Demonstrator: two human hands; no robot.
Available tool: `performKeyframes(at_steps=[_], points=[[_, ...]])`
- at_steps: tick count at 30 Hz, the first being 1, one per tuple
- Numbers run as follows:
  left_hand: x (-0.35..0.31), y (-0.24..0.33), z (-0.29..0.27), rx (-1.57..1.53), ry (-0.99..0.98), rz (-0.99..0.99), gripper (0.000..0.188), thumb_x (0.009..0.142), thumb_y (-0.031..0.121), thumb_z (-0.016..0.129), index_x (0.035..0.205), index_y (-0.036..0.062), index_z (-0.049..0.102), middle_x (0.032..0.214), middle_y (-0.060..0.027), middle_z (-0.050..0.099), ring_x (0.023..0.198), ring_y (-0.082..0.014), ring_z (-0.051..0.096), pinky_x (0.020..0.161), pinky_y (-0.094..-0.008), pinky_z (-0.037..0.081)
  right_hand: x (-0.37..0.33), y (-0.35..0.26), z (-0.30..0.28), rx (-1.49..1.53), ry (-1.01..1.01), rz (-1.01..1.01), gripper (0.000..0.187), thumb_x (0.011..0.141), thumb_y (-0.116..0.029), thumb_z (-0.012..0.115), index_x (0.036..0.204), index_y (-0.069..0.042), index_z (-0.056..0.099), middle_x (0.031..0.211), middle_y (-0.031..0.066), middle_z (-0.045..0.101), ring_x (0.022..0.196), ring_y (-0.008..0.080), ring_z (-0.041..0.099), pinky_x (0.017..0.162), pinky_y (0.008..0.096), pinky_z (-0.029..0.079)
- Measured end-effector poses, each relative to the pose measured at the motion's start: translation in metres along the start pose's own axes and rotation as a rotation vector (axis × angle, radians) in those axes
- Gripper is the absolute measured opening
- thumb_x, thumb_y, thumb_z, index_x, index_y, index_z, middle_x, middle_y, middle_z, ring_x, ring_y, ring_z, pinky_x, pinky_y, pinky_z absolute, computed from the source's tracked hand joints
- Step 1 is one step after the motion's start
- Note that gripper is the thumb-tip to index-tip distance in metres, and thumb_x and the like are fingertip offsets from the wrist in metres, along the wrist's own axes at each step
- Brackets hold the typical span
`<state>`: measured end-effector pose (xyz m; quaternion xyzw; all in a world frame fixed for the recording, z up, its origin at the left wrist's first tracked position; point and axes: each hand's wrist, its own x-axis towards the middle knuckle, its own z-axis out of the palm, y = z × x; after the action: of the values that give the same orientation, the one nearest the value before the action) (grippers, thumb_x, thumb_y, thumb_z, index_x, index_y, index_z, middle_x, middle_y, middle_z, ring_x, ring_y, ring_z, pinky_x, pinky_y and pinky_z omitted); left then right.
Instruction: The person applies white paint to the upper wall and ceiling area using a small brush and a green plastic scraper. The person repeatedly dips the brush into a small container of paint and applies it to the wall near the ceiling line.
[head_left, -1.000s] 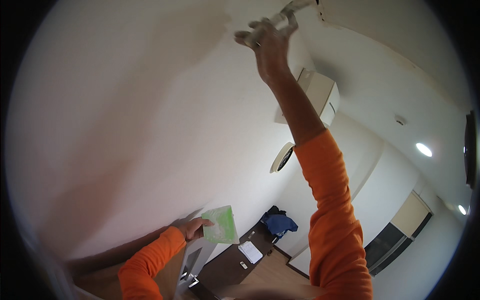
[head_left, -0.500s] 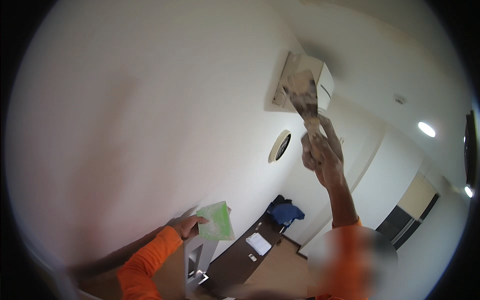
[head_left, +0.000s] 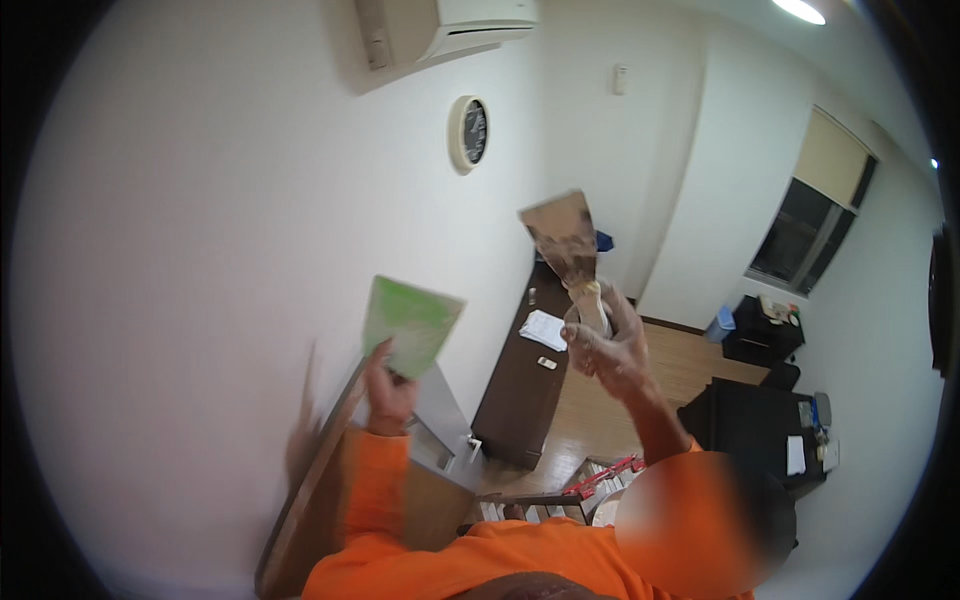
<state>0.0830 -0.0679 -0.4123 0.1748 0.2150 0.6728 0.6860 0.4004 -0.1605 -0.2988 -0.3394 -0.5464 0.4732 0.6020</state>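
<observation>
A putty knife (head_left: 562, 238) with a wide, smeared blade is gripped by its handle in my right hand (head_left: 612, 345), blade up, and the hand is coated with pale dust. My left hand (head_left: 388, 392) holds a flat green plastic spreader (head_left: 412, 325) by its lower edge, thumb over the face, which carries whitish smears. The spreader is in front of the white wall (head_left: 220, 220) on the left; whether it touches the wall I cannot tell. The two tools are apart from each other. Both my sleeves are orange.
An air conditioner (head_left: 450, 28) and a round clock (head_left: 474, 132) hang on the wall. Below stand an open door (head_left: 440, 405), a long dark cabinet (head_left: 515, 425) with papers (head_left: 543, 330), and a dark desk (head_left: 755, 425) at right. A red-edged ladder-like frame (head_left: 605, 478) is near me.
The view has tipped downward, showing more floor and furniture. My right hand with the putty knife has come down from in front of the air conditioner; the left hand has turned the spreader upward.
</observation>
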Motion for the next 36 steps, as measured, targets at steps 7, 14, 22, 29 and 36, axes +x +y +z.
performKeyframes(at_steps=[7, 14, 22, 29, 36], points=[[-0.104, -0.130, 0.096, -0.160, -0.112, -0.090, 0.042, 0.102, 0.021, 0.060, 0.139, 0.0025, 0.050, 0.132, -0.0125, 0.062, 0.119, -0.0241, 0.062, 0.104, -0.0402, 0.051, -0.071, 0.062, 0.038, 0.256, 0.519, 0.055, 0.064, 0.087, -0.001, 0.067, 0.144, -0.007, 0.038, 0.102, 0.0063, 0.059, 0.065, 0.0085, 0.056, 0.046, 0.0206, 0.042], [-0.112, -0.045, 0.086, 0.611, -0.350, 0.162, 0.048, 0.098, 0.021, 0.067, 0.138, 0.0044, 0.047, 0.127, -0.0086, 0.061, 0.119, -0.0192, 0.058, 0.102, -0.0366, 0.048, -0.103, 0.050, 0.048, 0.566, 0.540, -0.036, 0.056, 0.086, 0.003, 0.063, 0.138, -0.005, 0.045, 0.095, 0.0040, 0.058, 0.059, 0.0040, 0.052, 0.045, 0.0171, 0.040], [-0.059, 0.305, 0.334, 1.059, -0.143, 1.631, 0.024, 0.092, 0.020, 0.075, 0.102, 0.0030, 0.061, 0.093, -0.0067, 0.069, 0.090, -0.0154, 0.068, 0.079, -0.0291, 0.054, -0.124, 0.047, -0.005, 0.571, 0.546, -0.071, 0.044, 0.091, 0.005, 0.058, 0.132, -0.005, 0.046, 0.092, 0.0023, 0.056, 0.062, 0.0033, 0.050, 0.050, 0.0174, 0.042], [-0.024, 0.450, 0.460, 1.098, 0.219, 2.255, 0.039, 0.084, 0.029, 0.080, 0.098, -0.0049, 0.068, 0.077, -0.0119, 0.070, 0.063, -0.0221, 0.065, 0.057, -0.0363, 0.056, -0.144, 0.064, -0.009, 0.597, 0.622, 0.039, 0.041, 0.094, 0.003, 0.057, 0.132, -0.005, 0.047, 0.091, 0.0011, 0.057, 0.060, 0.0026, 0.047, 0.049, 0.0177, 0.039], [-0.050, 0.409, 0.480, 0.828, 0.183, 1.747, 0.027, 0.084, 0.021, 0.079, 0.090, -0.0038, 0.068, 0.078, -0.0128, 0.071, 0.060, -0.0191, 0.065, 0.052, -0.0333, 0.058, -0.156, 0.073, -0.035, 0.477, 0.645, 0.004, 0.047, 0.093, 0.000, 0.058, 0.136, -0.007, 0.042, 0.089, 0.0021, 0.057, 0.059, 0.0034, 0.048, 0.046, 0.0183, 0.037]])
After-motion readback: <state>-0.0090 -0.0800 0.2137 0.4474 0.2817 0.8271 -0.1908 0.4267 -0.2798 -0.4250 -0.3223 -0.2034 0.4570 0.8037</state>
